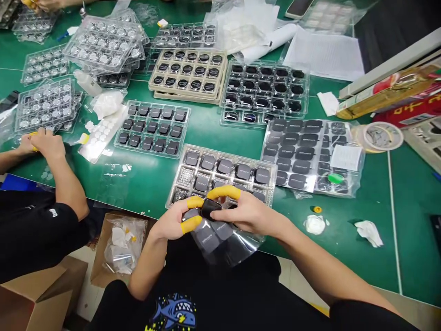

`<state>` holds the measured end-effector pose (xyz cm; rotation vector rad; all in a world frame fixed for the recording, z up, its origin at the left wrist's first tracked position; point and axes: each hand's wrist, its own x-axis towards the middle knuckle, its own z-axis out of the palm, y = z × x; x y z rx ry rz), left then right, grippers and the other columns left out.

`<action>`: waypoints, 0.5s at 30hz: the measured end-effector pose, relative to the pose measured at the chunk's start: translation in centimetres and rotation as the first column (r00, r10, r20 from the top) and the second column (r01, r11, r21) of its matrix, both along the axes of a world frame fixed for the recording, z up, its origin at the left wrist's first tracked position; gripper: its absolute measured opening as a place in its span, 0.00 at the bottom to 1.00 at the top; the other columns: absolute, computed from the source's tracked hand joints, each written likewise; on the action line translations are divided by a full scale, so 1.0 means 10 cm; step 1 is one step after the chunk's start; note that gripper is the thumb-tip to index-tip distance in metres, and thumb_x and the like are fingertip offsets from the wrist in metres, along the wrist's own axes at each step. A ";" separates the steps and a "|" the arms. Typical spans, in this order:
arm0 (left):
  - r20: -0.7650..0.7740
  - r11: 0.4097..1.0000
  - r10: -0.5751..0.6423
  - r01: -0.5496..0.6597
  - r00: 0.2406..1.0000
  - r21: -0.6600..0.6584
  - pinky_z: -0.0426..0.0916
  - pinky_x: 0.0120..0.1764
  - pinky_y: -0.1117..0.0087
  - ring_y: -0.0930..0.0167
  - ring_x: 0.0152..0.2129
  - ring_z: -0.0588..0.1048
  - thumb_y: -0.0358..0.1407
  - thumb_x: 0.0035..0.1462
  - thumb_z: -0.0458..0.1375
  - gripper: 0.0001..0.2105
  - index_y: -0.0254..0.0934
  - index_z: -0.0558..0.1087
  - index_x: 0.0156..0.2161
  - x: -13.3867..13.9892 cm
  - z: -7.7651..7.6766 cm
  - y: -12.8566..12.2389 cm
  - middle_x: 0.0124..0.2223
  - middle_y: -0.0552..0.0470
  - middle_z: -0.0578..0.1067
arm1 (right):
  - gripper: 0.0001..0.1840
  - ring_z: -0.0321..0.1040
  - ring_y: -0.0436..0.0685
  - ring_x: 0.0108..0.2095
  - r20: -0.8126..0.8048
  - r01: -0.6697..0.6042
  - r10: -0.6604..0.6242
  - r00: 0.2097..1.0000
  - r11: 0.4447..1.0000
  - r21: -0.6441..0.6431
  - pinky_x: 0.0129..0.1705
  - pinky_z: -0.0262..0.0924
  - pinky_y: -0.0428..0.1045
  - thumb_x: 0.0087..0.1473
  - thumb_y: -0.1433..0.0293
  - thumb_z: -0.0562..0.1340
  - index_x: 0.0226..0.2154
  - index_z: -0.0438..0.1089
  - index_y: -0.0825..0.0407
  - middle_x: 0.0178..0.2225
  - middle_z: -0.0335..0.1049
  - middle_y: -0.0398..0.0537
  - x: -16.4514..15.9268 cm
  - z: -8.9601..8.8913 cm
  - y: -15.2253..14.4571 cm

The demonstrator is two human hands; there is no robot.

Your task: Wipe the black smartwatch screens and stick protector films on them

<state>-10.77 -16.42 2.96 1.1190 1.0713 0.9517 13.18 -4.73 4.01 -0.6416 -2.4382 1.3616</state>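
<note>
1. Black shirt [223,305] with a blue shark print: nearest the camera, below the near edge of the green counter [365,271].
2. Small black piece [208,209]: raised between the two hands, above the near side of the tray. Any marking on its face cannot be read at this angle.
3. Right hand [253,211]: yellow-covered index finger and bare thumb pinch the piece from its right side.
4. Left hand [172,220]: yellow-covered index finger and thumb stand parted at the piece's left side. The index tip appears to meet it; whether these fingers grip it, I cannot tell.
5. Near tray [186,176]: just beyond the hands and partly hidden by them. Most visible pockets carry dark squares with pale lettering; a few toward the left carry none.
6. Near sheet [210,239]: below the hands, at the counter's near edge, bearing dark lettered squares. A larger sheet [305,151] of similar squares lies to the right of the tray.
7. Step in hand, as judged: two-handed work on one piece, probably at its surface or edge. The exact stage is not distinguishable.
8. Next move, as judged: calls for a firm right pinch, careful left fingertip alignment and light, even pressure. Slipping or smudging is the chief risk.
</note>
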 end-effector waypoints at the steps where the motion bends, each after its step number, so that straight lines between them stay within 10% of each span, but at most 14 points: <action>1: 0.010 1.000 -0.007 0.007 1.000 -0.015 0.78 0.59 0.57 0.58 0.51 0.84 0.57 0.65 0.67 0.24 0.37 0.85 0.52 0.02 0.00 0.01 0.53 0.41 0.86 | 0.16 0.76 0.59 0.47 -0.050 -0.067 0.071 0.996 0.995 0.072 0.49 0.74 0.55 0.66 0.73 0.64 0.51 0.83 0.41 0.52 0.79 0.50 0.01 0.01 0.04; 5: -0.078 0.987 0.114 -0.122 0.990 -0.108 0.78 0.55 0.60 0.60 0.47 0.84 0.57 0.66 0.67 0.23 0.37 0.85 0.49 0.14 -0.03 0.01 0.48 0.44 0.87 | 0.24 0.75 0.60 0.54 -0.152 -0.181 0.229 0.961 0.943 0.279 0.51 0.74 0.56 0.66 0.80 0.57 0.53 0.81 0.43 0.60 0.75 0.57 0.04 0.03 0.13; 9: -0.211 0.981 0.187 -0.195 0.959 -0.016 0.77 0.54 0.61 0.62 0.46 0.83 0.48 0.70 0.65 0.16 0.38 0.85 0.49 0.25 -0.09 -0.02 0.48 0.45 0.86 | 0.19 0.76 0.58 0.46 -0.227 0.037 -0.022 0.974 0.997 0.062 0.48 0.76 0.55 0.71 0.72 0.61 0.62 0.72 0.46 0.54 0.76 0.56 0.05 0.04 0.06; 15: -0.355 0.987 0.156 -0.128 0.922 0.101 0.79 0.49 0.64 0.64 0.43 0.83 0.41 0.71 0.65 0.10 0.38 0.83 0.50 0.28 -0.09 -0.01 0.46 0.45 0.85 | 0.09 0.70 0.53 0.32 -0.084 0.176 -0.183 0.980 0.981 -0.084 0.35 0.66 0.49 0.73 0.62 0.63 0.46 0.76 0.48 0.37 0.76 0.47 0.02 -0.01 -0.09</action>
